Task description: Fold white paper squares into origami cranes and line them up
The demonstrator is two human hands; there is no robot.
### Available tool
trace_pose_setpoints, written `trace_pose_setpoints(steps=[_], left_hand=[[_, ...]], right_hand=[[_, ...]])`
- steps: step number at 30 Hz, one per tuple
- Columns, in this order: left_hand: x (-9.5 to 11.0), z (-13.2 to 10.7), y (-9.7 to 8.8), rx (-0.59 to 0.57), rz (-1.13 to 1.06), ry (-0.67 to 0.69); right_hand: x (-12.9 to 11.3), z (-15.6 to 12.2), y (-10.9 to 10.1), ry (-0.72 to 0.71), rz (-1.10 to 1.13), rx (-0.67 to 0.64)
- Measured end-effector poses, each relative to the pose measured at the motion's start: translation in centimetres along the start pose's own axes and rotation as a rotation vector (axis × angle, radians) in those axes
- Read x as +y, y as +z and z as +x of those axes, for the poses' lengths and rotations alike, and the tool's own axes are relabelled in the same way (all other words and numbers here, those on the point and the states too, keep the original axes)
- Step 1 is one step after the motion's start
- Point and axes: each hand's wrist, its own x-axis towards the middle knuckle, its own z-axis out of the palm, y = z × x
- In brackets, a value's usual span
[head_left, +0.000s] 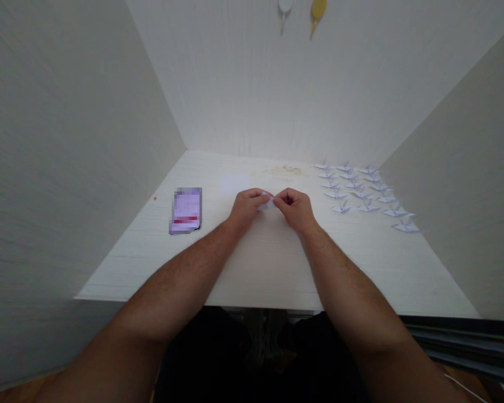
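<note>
A small piece of white folded paper lies on the white table between both my hands. My left hand pinches its left side with curled fingers. On its right side my right hand pinches it the same way. Both forearms reach forward over the table's near edge. Most of the paper is hidden by my fingers.
Several finished white paper cranes stand in rows at the right rear of the table. A purple packet lies at the left. A pale sheet of paper lies behind my hands. White walls close in on three sides.
</note>
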Motion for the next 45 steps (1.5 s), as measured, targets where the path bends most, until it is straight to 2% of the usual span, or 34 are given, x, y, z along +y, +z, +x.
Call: trace_pose_setpoints(steps=[17,24,29,31,35,40,45], left_hand=[[0.0,-0.2,0.0,-0.035,0.269,0.151],[0.0,0.1,-0.1,0.111,0.176,0.15],[-0.5,0.9,-0.8,0.204,0.129,0.164],[-0.5,0.9,-0.7,0.161,0.095,0.147],[-0.7,0.6,-0.3,0.05,0.046,0.086],[-0.7,0.5,-0.3,0.021,0.016,0.013],[-0.2,0.4,-0.4,0.055,-0.064,-0.015]], right_hand=[[0.4,0.0,0.3,-0.014,-0.044,-0.005],[0.4,0.4,-0.2,0.108,0.063,-0.015],[0.7,0.6,-0.5,0.136,0.1,0.119],[0.6,0.6,-0.4,0.124,0.133,0.13],[0.2,0.4,-0.2,0.109,0.13,0.056],[0.3,0.4,-0.3,0.133,0.262,0.065],[0.4,0.4,-0.2,0.111,0.49,-0.033]])
